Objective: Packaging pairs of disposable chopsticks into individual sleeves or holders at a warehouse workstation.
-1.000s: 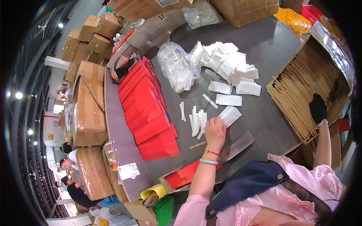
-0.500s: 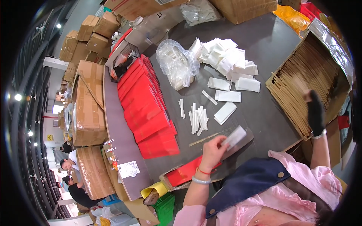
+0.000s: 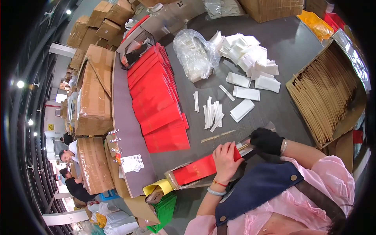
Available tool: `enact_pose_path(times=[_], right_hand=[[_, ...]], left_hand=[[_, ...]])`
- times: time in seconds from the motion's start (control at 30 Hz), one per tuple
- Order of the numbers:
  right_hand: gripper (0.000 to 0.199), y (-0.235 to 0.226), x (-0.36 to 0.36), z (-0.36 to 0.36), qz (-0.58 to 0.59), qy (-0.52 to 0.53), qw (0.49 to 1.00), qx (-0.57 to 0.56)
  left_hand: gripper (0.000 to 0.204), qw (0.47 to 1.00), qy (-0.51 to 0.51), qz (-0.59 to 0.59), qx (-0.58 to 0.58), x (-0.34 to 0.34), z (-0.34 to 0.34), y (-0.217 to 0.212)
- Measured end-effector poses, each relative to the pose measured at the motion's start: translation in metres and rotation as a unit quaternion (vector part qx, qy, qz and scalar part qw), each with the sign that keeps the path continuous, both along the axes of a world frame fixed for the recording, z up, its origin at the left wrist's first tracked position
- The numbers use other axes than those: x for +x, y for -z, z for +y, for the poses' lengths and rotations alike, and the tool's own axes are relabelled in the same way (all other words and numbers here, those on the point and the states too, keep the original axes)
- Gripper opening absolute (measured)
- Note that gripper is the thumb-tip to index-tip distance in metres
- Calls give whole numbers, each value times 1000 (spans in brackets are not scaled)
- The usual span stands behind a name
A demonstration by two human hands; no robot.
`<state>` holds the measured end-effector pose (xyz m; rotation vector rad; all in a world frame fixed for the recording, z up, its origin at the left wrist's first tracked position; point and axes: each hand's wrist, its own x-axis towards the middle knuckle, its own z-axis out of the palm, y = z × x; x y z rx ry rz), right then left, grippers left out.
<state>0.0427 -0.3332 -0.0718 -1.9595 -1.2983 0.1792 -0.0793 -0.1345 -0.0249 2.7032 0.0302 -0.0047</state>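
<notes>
In front of me a red paper sleeve lies in a long narrow tray. My left hand is closed on the sleeve's right end. My right hand, in a black fingerless glove, pinches thin tan sticks whose ends are at the mouth of the sleeve. How far they reach inside is hidden. The white packet seen earlier in my left hand does not show now. Beyond lie folded white packets and narrow white strips.
At the right stands an open carton packed with tan sticks. Overlapping red sleeves cover the left side. A clear plastic bag and a heap of white packets lie farther back. A green crate sits below the table's left end.
My right hand has come from the carton to the red sleeve, bringing thin sticks. My left hand no longer shows the white packet and now holds the sleeve's end.
</notes>
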Motion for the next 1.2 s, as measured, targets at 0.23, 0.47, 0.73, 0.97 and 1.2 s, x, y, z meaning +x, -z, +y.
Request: enact_pose_path(times=[0.23, 0.47, 0.73, 0.97, 1.2], right_hand=[[21, 36, -17, 0, 318, 160, 934, 26], [63, -29, 3, 5, -62, 100, 988, -100], [60, -72, 24, -31, -28, 192, 961, -198], [64, -70, 8, -27, -51, 163, 967, -189], [66, -69, 7, -23, -93, 112, 959, -243]], left_hand=[[75, 1000, 2, 2, 16, 7, -5, 8], [48, 994, 89, 36, 60, 30, 2, -13], [19, 995, 100, -4, 24, 56, 85, -65], [68, 975, -213, 14, 60, -8, 17, 12], [82, 966, -255, -10, -34, -26, 24, 35]])
